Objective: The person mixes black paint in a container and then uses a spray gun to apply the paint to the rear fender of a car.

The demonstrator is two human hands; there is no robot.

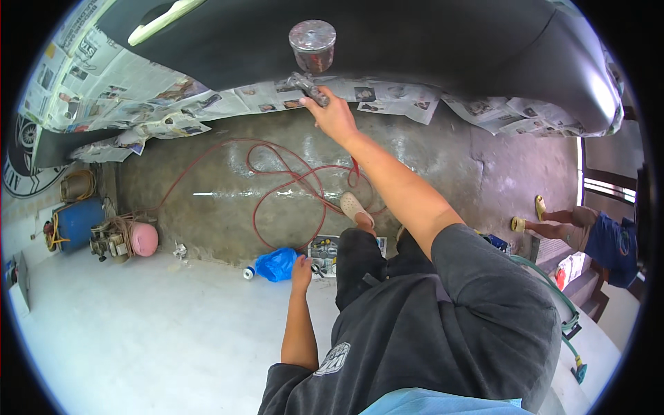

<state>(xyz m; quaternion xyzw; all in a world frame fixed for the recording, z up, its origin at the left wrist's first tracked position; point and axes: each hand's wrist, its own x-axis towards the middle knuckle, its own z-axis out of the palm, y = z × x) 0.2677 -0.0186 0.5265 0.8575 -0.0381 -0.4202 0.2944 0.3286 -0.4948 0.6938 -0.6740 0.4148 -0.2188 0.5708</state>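
- We had our right hand (335, 116) wrapped around the silvery metal spray gun (309, 91), near the curved matte-dark panel (429, 48).
- The gun's round, lidded metal cup (312, 45) stood beyond our knuckles, on the panel's side.
- Our left hand (302, 268) hung well apart from the panel, beside the crumpled blue plastic bag (277, 264); we couldn't tell its grip.
- The thin red hose (256, 225) lay looped below the panel.

Printed newspaper (104, 90), shirt lettering (334, 360), lettered wall emblem (25, 160)
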